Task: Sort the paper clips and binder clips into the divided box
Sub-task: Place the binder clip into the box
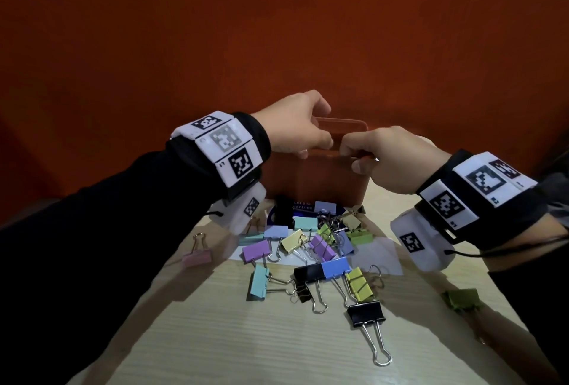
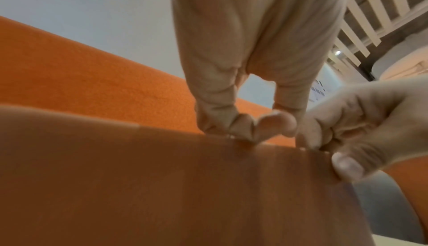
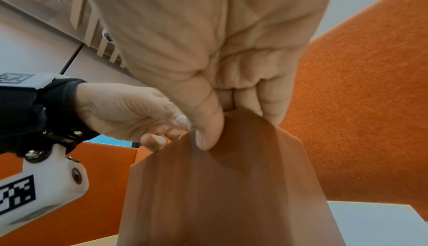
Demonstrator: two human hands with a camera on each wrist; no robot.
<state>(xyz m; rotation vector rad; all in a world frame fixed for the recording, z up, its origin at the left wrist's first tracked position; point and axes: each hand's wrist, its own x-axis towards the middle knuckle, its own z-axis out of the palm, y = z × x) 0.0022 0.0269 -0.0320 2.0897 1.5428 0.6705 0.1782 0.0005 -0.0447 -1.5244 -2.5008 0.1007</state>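
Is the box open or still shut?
Cannot tell. Both hands, left hand and right hand, grip the box at its top edge, hiding it.

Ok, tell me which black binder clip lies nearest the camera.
The black binder clip at the pile's near edge, its silver handles pointing toward the viewer; the other black one lies farther back, touching a blue clip.

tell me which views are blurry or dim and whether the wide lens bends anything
Head view: dim, the orange box in shadow, the binder clips fairly sharp, wide-angle bending at the table edges. Left wrist view: brighter, soft blur on the box wall and on both hands, left hand, right hand. Right wrist view: the box wall streaked with blur, the skin creases sharper.
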